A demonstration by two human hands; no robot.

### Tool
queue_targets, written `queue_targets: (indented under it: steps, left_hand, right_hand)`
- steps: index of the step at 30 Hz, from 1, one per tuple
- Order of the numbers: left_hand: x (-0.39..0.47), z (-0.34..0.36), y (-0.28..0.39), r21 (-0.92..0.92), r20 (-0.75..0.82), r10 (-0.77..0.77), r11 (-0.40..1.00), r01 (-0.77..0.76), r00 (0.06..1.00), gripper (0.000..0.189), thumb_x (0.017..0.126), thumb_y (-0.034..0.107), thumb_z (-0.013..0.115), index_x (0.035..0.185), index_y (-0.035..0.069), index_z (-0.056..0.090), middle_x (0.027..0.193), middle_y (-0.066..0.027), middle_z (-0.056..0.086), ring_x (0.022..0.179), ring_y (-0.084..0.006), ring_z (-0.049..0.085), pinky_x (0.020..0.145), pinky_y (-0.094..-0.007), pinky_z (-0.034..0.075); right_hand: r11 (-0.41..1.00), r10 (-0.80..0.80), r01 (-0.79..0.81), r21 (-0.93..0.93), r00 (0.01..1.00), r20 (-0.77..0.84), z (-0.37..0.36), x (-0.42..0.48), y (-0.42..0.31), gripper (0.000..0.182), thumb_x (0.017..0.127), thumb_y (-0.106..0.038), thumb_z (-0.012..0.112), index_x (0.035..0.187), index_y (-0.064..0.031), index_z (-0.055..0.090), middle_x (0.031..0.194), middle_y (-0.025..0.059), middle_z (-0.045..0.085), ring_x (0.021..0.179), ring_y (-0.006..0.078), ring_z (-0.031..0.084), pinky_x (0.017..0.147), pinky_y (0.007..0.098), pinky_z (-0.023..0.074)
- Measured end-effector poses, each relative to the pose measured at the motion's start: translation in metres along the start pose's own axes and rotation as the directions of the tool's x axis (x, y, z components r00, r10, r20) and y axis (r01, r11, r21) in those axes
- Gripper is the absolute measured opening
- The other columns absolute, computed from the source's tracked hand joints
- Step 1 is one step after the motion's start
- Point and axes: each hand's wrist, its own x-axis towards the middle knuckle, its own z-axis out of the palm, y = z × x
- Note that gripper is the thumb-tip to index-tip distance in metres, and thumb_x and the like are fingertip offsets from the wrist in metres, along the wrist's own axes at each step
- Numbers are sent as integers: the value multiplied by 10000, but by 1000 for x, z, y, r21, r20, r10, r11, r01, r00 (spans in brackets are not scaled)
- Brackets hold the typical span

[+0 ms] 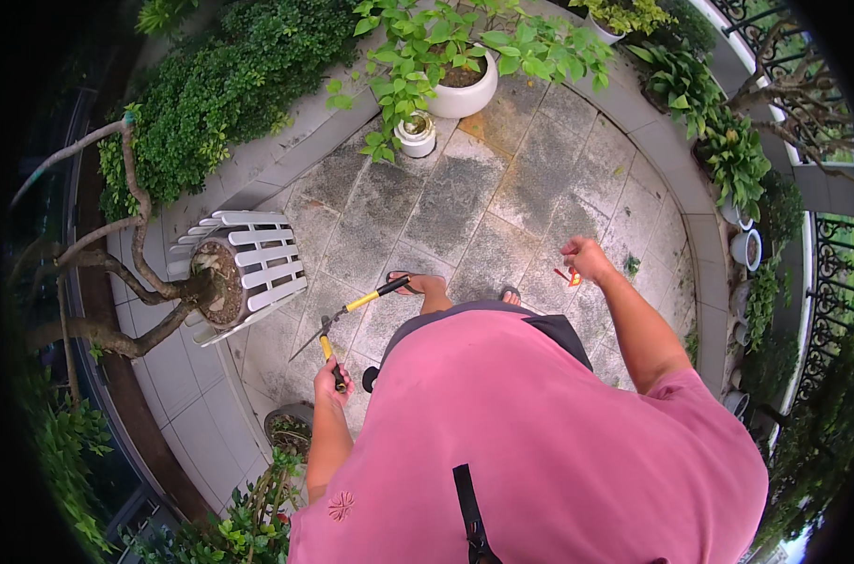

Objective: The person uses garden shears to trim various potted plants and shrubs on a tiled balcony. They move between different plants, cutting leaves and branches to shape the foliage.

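My left hand (334,381) grips the lower black-and-yellow handle of a pair of hedge shears (326,341). The blades are spread and point left, toward a white picket-style planter (266,260). The shears' other handle (362,302) rises to the right, its black grip overlapping my sandaled foot (416,283) in the view. Over the paving on the other side, my right hand (588,258) has curled fingers. A small red and yellow tag (574,276) shows right against its lower edge; whether the fingers hold it is unclear.
A bare-branched potted tree (141,289) spreads at the left. A large white pot (467,95) with a leafy plant and a small white pot (418,137) stand ahead. A low curved ledge (702,247) with potted plants runs along the right. A dark pot (290,428) sits beside my left forearm.
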Motion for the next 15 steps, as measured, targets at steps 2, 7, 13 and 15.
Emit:
queue_targets:
  steps: [2,7,13,15]
  left_hand:
    - [-8,17,-5,-26,-23,18,999,-19,1000,365,1059,435,602,826,158,547,622,41,534,507,-137,494,468,-322,417]
    - [-10,58,-54,-24,-9,27,999,-27,1000,383,1061,442,587,808,158,549,619,41,543,517,-133,518,517,-322,465]
    - [-39,114,-137,4,74,110,994,-111,991,369,1065,436,575,806,173,563,618,58,535,515,-114,517,509,-305,456]
    - [-29,109,-161,-92,109,127,989,-117,986,240,1059,342,618,937,142,566,667,6,575,509,-125,529,462,-291,470]
  right_hand:
    - [997,65,-66,-27,997,-37,-13,-14,63,227,825,24,755,1051,25,730,918,115,750,799,206,724,722,354,599]
    - [974,161,-136,180,978,-133,-91,-66,266,235,797,35,766,1031,14,747,929,126,764,873,219,741,751,350,606]
    - [552,257,-707,-441,648,-717,-203,-216,321,303,931,-185,646,1181,-17,683,1248,240,714,1180,410,691,989,519,546]
    - [711,413,-691,-131,562,-717,-220,-209,353,313,930,-175,635,1190,-8,688,1238,257,717,1178,411,694,985,525,549]
